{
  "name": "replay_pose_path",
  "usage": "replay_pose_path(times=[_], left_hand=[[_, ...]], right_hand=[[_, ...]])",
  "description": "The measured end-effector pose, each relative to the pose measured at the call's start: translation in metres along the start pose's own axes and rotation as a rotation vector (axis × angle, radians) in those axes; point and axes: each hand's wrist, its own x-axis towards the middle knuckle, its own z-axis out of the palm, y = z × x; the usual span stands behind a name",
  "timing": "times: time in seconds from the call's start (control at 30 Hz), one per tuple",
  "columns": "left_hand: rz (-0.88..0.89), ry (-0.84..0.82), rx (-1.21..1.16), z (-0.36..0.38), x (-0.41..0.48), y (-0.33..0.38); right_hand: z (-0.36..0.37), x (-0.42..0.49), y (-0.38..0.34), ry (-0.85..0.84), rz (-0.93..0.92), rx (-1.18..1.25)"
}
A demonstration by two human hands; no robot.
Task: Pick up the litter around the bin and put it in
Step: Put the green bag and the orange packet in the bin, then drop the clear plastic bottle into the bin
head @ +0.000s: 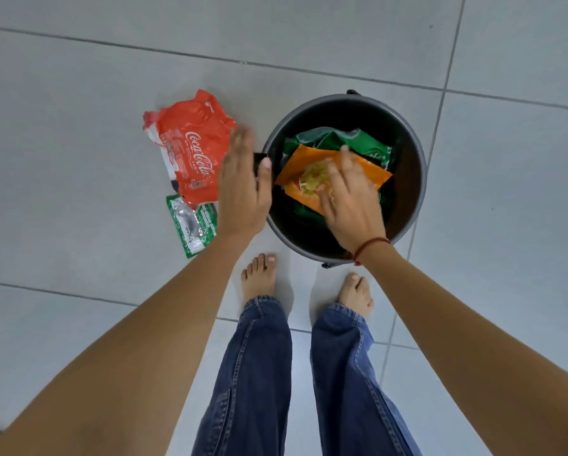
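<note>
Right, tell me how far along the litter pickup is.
Done: a crumpled green wrapper already lies inside the round dark plastic bin. In hand: the right hand rests on an orange snack packet over the bin's opening, while the left hand, open, hovers beside the rim. Left: the red Coca-Cola plastic wrap and the small green-and-white sachet lie on the grey tiled floor.

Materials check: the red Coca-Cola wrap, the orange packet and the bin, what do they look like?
Red Coca-Cola wrap: thin plastic film, glossy; it lies crumpled with shiny creases. Orange packet: printed plastic or foil laminate, probably; smooth sheen, sharp flat edges. Bin: likely moulded plastic, dull grey rim with a dark inside, though coated metal cannot be ruled out.
</note>
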Motion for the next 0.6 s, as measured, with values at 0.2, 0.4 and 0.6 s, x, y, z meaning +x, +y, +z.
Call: replay_pose_path(times=[0.2, 0.4, 0.6], left_hand=[[-0.349, 0.130, 0.080, 0.000, -0.020, -0.043], [-0.489, -0.384, 0.384, 0.039, -0.040, -0.090], [-0.545, -0.318, 0.291, 0.077, -0.059, -0.106]], right_hand=[[-0.029, -0.001, 0.040, 0.250, 0.163, -0.154], [-0.021, 0.002, 0.058, 0.290, 0.150, -0.195], [-0.014, 0.002, 0.061, 0.402, 0.176, -0.116]])
